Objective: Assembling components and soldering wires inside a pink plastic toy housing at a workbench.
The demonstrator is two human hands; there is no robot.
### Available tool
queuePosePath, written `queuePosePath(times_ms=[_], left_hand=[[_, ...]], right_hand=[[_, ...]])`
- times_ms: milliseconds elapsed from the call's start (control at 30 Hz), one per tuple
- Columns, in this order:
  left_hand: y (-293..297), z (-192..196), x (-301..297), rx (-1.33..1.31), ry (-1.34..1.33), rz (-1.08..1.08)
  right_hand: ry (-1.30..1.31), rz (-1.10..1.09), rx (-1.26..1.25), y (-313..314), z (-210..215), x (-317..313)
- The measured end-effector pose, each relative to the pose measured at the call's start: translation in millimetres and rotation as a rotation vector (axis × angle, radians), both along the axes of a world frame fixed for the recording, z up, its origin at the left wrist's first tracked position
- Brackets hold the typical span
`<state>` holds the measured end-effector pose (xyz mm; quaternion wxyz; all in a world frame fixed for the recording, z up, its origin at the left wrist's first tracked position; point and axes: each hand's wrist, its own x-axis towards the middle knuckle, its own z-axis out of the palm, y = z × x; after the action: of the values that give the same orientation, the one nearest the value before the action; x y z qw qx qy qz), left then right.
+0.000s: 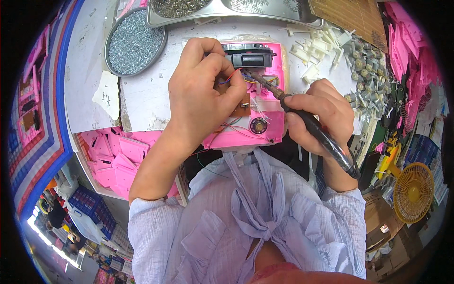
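A pink plastic housing (pixel 274 113) lies in front of me with its inside facing up. My right hand (pixel 328 111) grips a soldering iron (pixel 318 135) by its black handle. The iron's tip reaches in just below a black plastic part (pixel 253 60) at the housing's far end. My left hand (pixel 201 83) is closed, thumb and forefinger pinching thin coloured wires (pixel 231 77) close to that tip; the fingers partly hide them. Beneath the left fingers sits a small brown circuit board (pixel 243 106). A round speaker (pixel 258 125) and loose wires occupy the near end.
A round tray of small screws (pixel 137 45) stands at the far left, a metal tray (pixel 227 16) beyond the housing. White plastic parts (pixel 314 49) and small motors (pixel 366 71) are heaped at right. Pink pieces fill a box (pixel 118 158) near left; a yellow fan (pixel 414 191) stands right.
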<state>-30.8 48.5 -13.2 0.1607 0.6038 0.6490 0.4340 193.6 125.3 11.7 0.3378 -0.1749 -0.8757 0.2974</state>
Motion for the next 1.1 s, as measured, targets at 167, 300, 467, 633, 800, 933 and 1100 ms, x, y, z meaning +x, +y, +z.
queuePosePath(times_ms=[167, 300, 467, 633, 800, 933, 1100], left_hand=[[0.5, -1.7, 0.4, 0.015, 0.009, -0.004], [-0.4, -1.6, 1.1, 0.009, 0.009, 0.004], [0.8, -2.1, 2.2, 0.029, 0.008, 0.01], [2.0, -2.0, 3.5, 0.056, 0.039, 0.025], [0.5, -0.6, 4.6, 0.035, 0.021, 0.036], [1.6, -2.5, 5.2, 0.05, 0.033, 0.036], [0.8, -2.3, 5.6, 0.041, 0.033, 0.045]], right_hand=[[-0.021, 0.012, -0.007, -1.2, 1.0, -1.0], [-0.007, 0.022, -0.016, -0.7, 1.2, -2.5], [-0.009, 0.015, -0.008, -0.8, 0.8, -2.1], [-0.029, 0.005, 0.009, -1.0, 1.8, -1.6], [-0.048, 0.012, -0.01, -0.1, 4.6, 1.5], [0.064, -0.039, 0.002, -1.6, 0.2, -2.1], [0.08, -0.025, -0.001, -1.3, 2.7, 9.2]])
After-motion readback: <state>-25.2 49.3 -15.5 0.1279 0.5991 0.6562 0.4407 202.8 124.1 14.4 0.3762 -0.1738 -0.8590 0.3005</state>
